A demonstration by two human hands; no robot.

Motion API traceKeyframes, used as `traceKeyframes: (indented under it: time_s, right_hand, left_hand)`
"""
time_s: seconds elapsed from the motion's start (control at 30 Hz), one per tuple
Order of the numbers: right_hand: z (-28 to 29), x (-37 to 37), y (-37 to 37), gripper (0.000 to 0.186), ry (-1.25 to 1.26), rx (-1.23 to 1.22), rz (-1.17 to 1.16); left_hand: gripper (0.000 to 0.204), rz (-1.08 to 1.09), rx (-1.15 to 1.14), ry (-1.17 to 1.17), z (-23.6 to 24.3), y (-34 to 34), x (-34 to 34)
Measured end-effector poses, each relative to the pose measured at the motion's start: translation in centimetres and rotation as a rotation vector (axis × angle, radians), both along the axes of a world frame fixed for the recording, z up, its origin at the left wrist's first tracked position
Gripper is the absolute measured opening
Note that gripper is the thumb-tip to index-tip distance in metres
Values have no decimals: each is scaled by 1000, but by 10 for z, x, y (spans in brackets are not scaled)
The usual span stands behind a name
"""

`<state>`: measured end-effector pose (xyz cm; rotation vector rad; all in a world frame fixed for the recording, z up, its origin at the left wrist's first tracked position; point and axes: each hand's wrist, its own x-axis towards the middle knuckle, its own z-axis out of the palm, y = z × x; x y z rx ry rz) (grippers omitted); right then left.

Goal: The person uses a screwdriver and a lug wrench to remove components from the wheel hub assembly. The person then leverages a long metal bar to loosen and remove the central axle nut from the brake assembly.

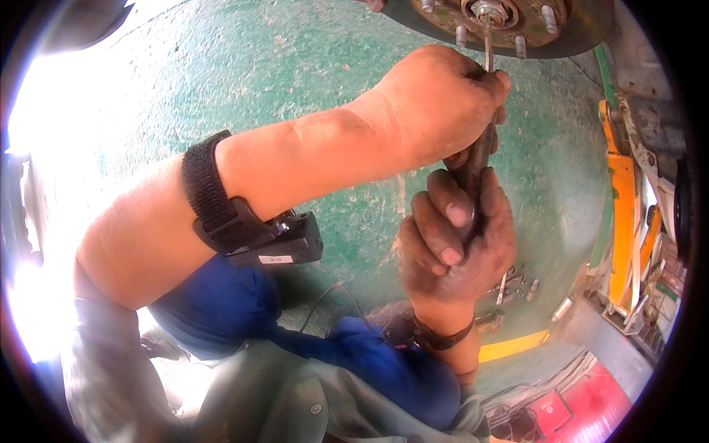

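Observation:
A wheel hub with threaded studs [548, 20] is at the top of the view, with a nut [490, 12] at its centre. The thin metal shaft of a screwdriver-like tool [488, 53] reaches up to that nut; its exact tip is hard to make out. My left hand [432, 103] is closed around the tool's upper part, just under the hub. Below it, my right hand [473, 247] has its palm turned up and its dirty fingers curled around the dark lower part. The fingers hide much of the tool.
Under the hub is a worn green floor [347, 214]. Several loose metal tools [517, 284] lie on it, right of my right wrist. An orange metal arm [622, 221] stands at the right, and a red box [550, 412] is at the lower right. A black strapped device [277, 240] sits on my left forearm.

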<state>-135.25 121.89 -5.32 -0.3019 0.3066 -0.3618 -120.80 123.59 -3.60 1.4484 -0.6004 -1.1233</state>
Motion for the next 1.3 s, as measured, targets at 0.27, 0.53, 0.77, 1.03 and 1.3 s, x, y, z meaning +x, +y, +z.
traceKeyframes:
  time_s: [0.27, 0.53, 0.77, 1.03, 1.3]
  right_hand:
    - [19, 11, 13, 37, 184, 63, -23]
    - [23, 7, 5, 34, 300, -22, -12]
    - [21, -3, -15, 33, 468, -318, 76]
    - [28, 1, -17, 26, 590, -397, 19]
    - [10, 4, -1, 29, 483, -380, -141]
  left_hand:
    - [38, 14, 53, -92, 2, 3, 4]
    - [38, 4, 56, 38, 10, -2, 3]
    - [41, -15, 34, 56, 5, -5, -1]
    - [41, 101, 26, 54, 1, -9, -8]
    - [46, 127, 16, 15, -5, -9, -7]
